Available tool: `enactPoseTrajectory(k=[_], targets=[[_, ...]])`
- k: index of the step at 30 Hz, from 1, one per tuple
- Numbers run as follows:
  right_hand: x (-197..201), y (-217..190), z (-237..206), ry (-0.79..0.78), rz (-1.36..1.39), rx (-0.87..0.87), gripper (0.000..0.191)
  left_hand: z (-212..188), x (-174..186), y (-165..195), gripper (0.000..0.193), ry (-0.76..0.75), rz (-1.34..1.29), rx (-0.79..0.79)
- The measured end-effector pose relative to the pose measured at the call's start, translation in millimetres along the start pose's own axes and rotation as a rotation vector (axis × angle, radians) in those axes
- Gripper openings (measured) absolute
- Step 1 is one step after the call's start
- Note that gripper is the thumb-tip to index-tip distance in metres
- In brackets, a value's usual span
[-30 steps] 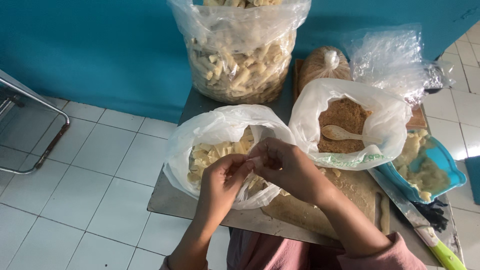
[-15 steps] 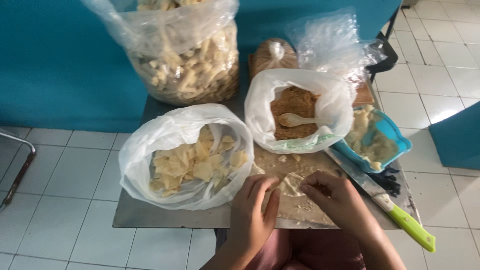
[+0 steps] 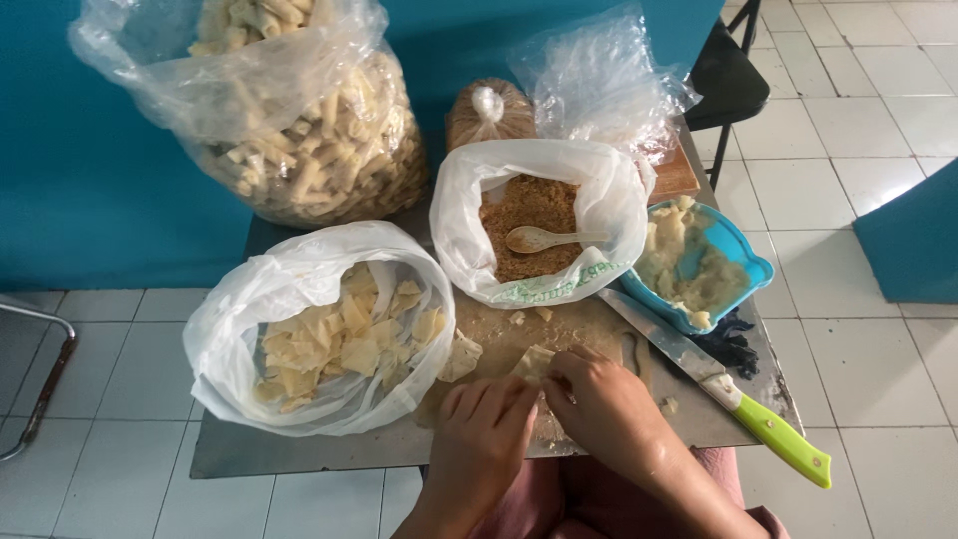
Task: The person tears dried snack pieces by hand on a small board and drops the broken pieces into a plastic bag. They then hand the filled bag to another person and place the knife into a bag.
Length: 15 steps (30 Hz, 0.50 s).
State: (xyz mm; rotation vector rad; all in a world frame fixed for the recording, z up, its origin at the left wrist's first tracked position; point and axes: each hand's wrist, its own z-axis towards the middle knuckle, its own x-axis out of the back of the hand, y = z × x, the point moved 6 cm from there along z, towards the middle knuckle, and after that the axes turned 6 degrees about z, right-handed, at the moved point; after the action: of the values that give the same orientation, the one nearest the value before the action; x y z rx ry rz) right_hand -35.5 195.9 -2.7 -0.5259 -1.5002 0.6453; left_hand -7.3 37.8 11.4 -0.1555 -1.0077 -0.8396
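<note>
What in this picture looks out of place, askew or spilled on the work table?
The knife lies askew, its green handle sticking out past the edge of the table. Pale crumbs are scattered on the board beside the bag of brown filling. Both hands, left hand and right hand, pinch a pale dough piece.

Home snack-making table, bagged crackers

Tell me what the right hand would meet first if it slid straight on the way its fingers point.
The right hand points up and left, so it would probably first meet the pale dough sheet at its fingertips, then the left hand; depth is unclear.
</note>
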Motion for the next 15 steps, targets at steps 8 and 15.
enactPoseTrajectory(k=[8, 15], targets=[[46.7, 12.6, -13.5, 0.109, -0.04, -0.178, 0.016, -1.3, -10.5, 5.7, 0.04, -0.054, 0.106, -0.11], [138.5, 36.4, -33.3, 0.408, -0.305, -0.018, 0.018, -4.2, -16.9, 6.3, 0.047, -0.055, 0.139, -0.129]])
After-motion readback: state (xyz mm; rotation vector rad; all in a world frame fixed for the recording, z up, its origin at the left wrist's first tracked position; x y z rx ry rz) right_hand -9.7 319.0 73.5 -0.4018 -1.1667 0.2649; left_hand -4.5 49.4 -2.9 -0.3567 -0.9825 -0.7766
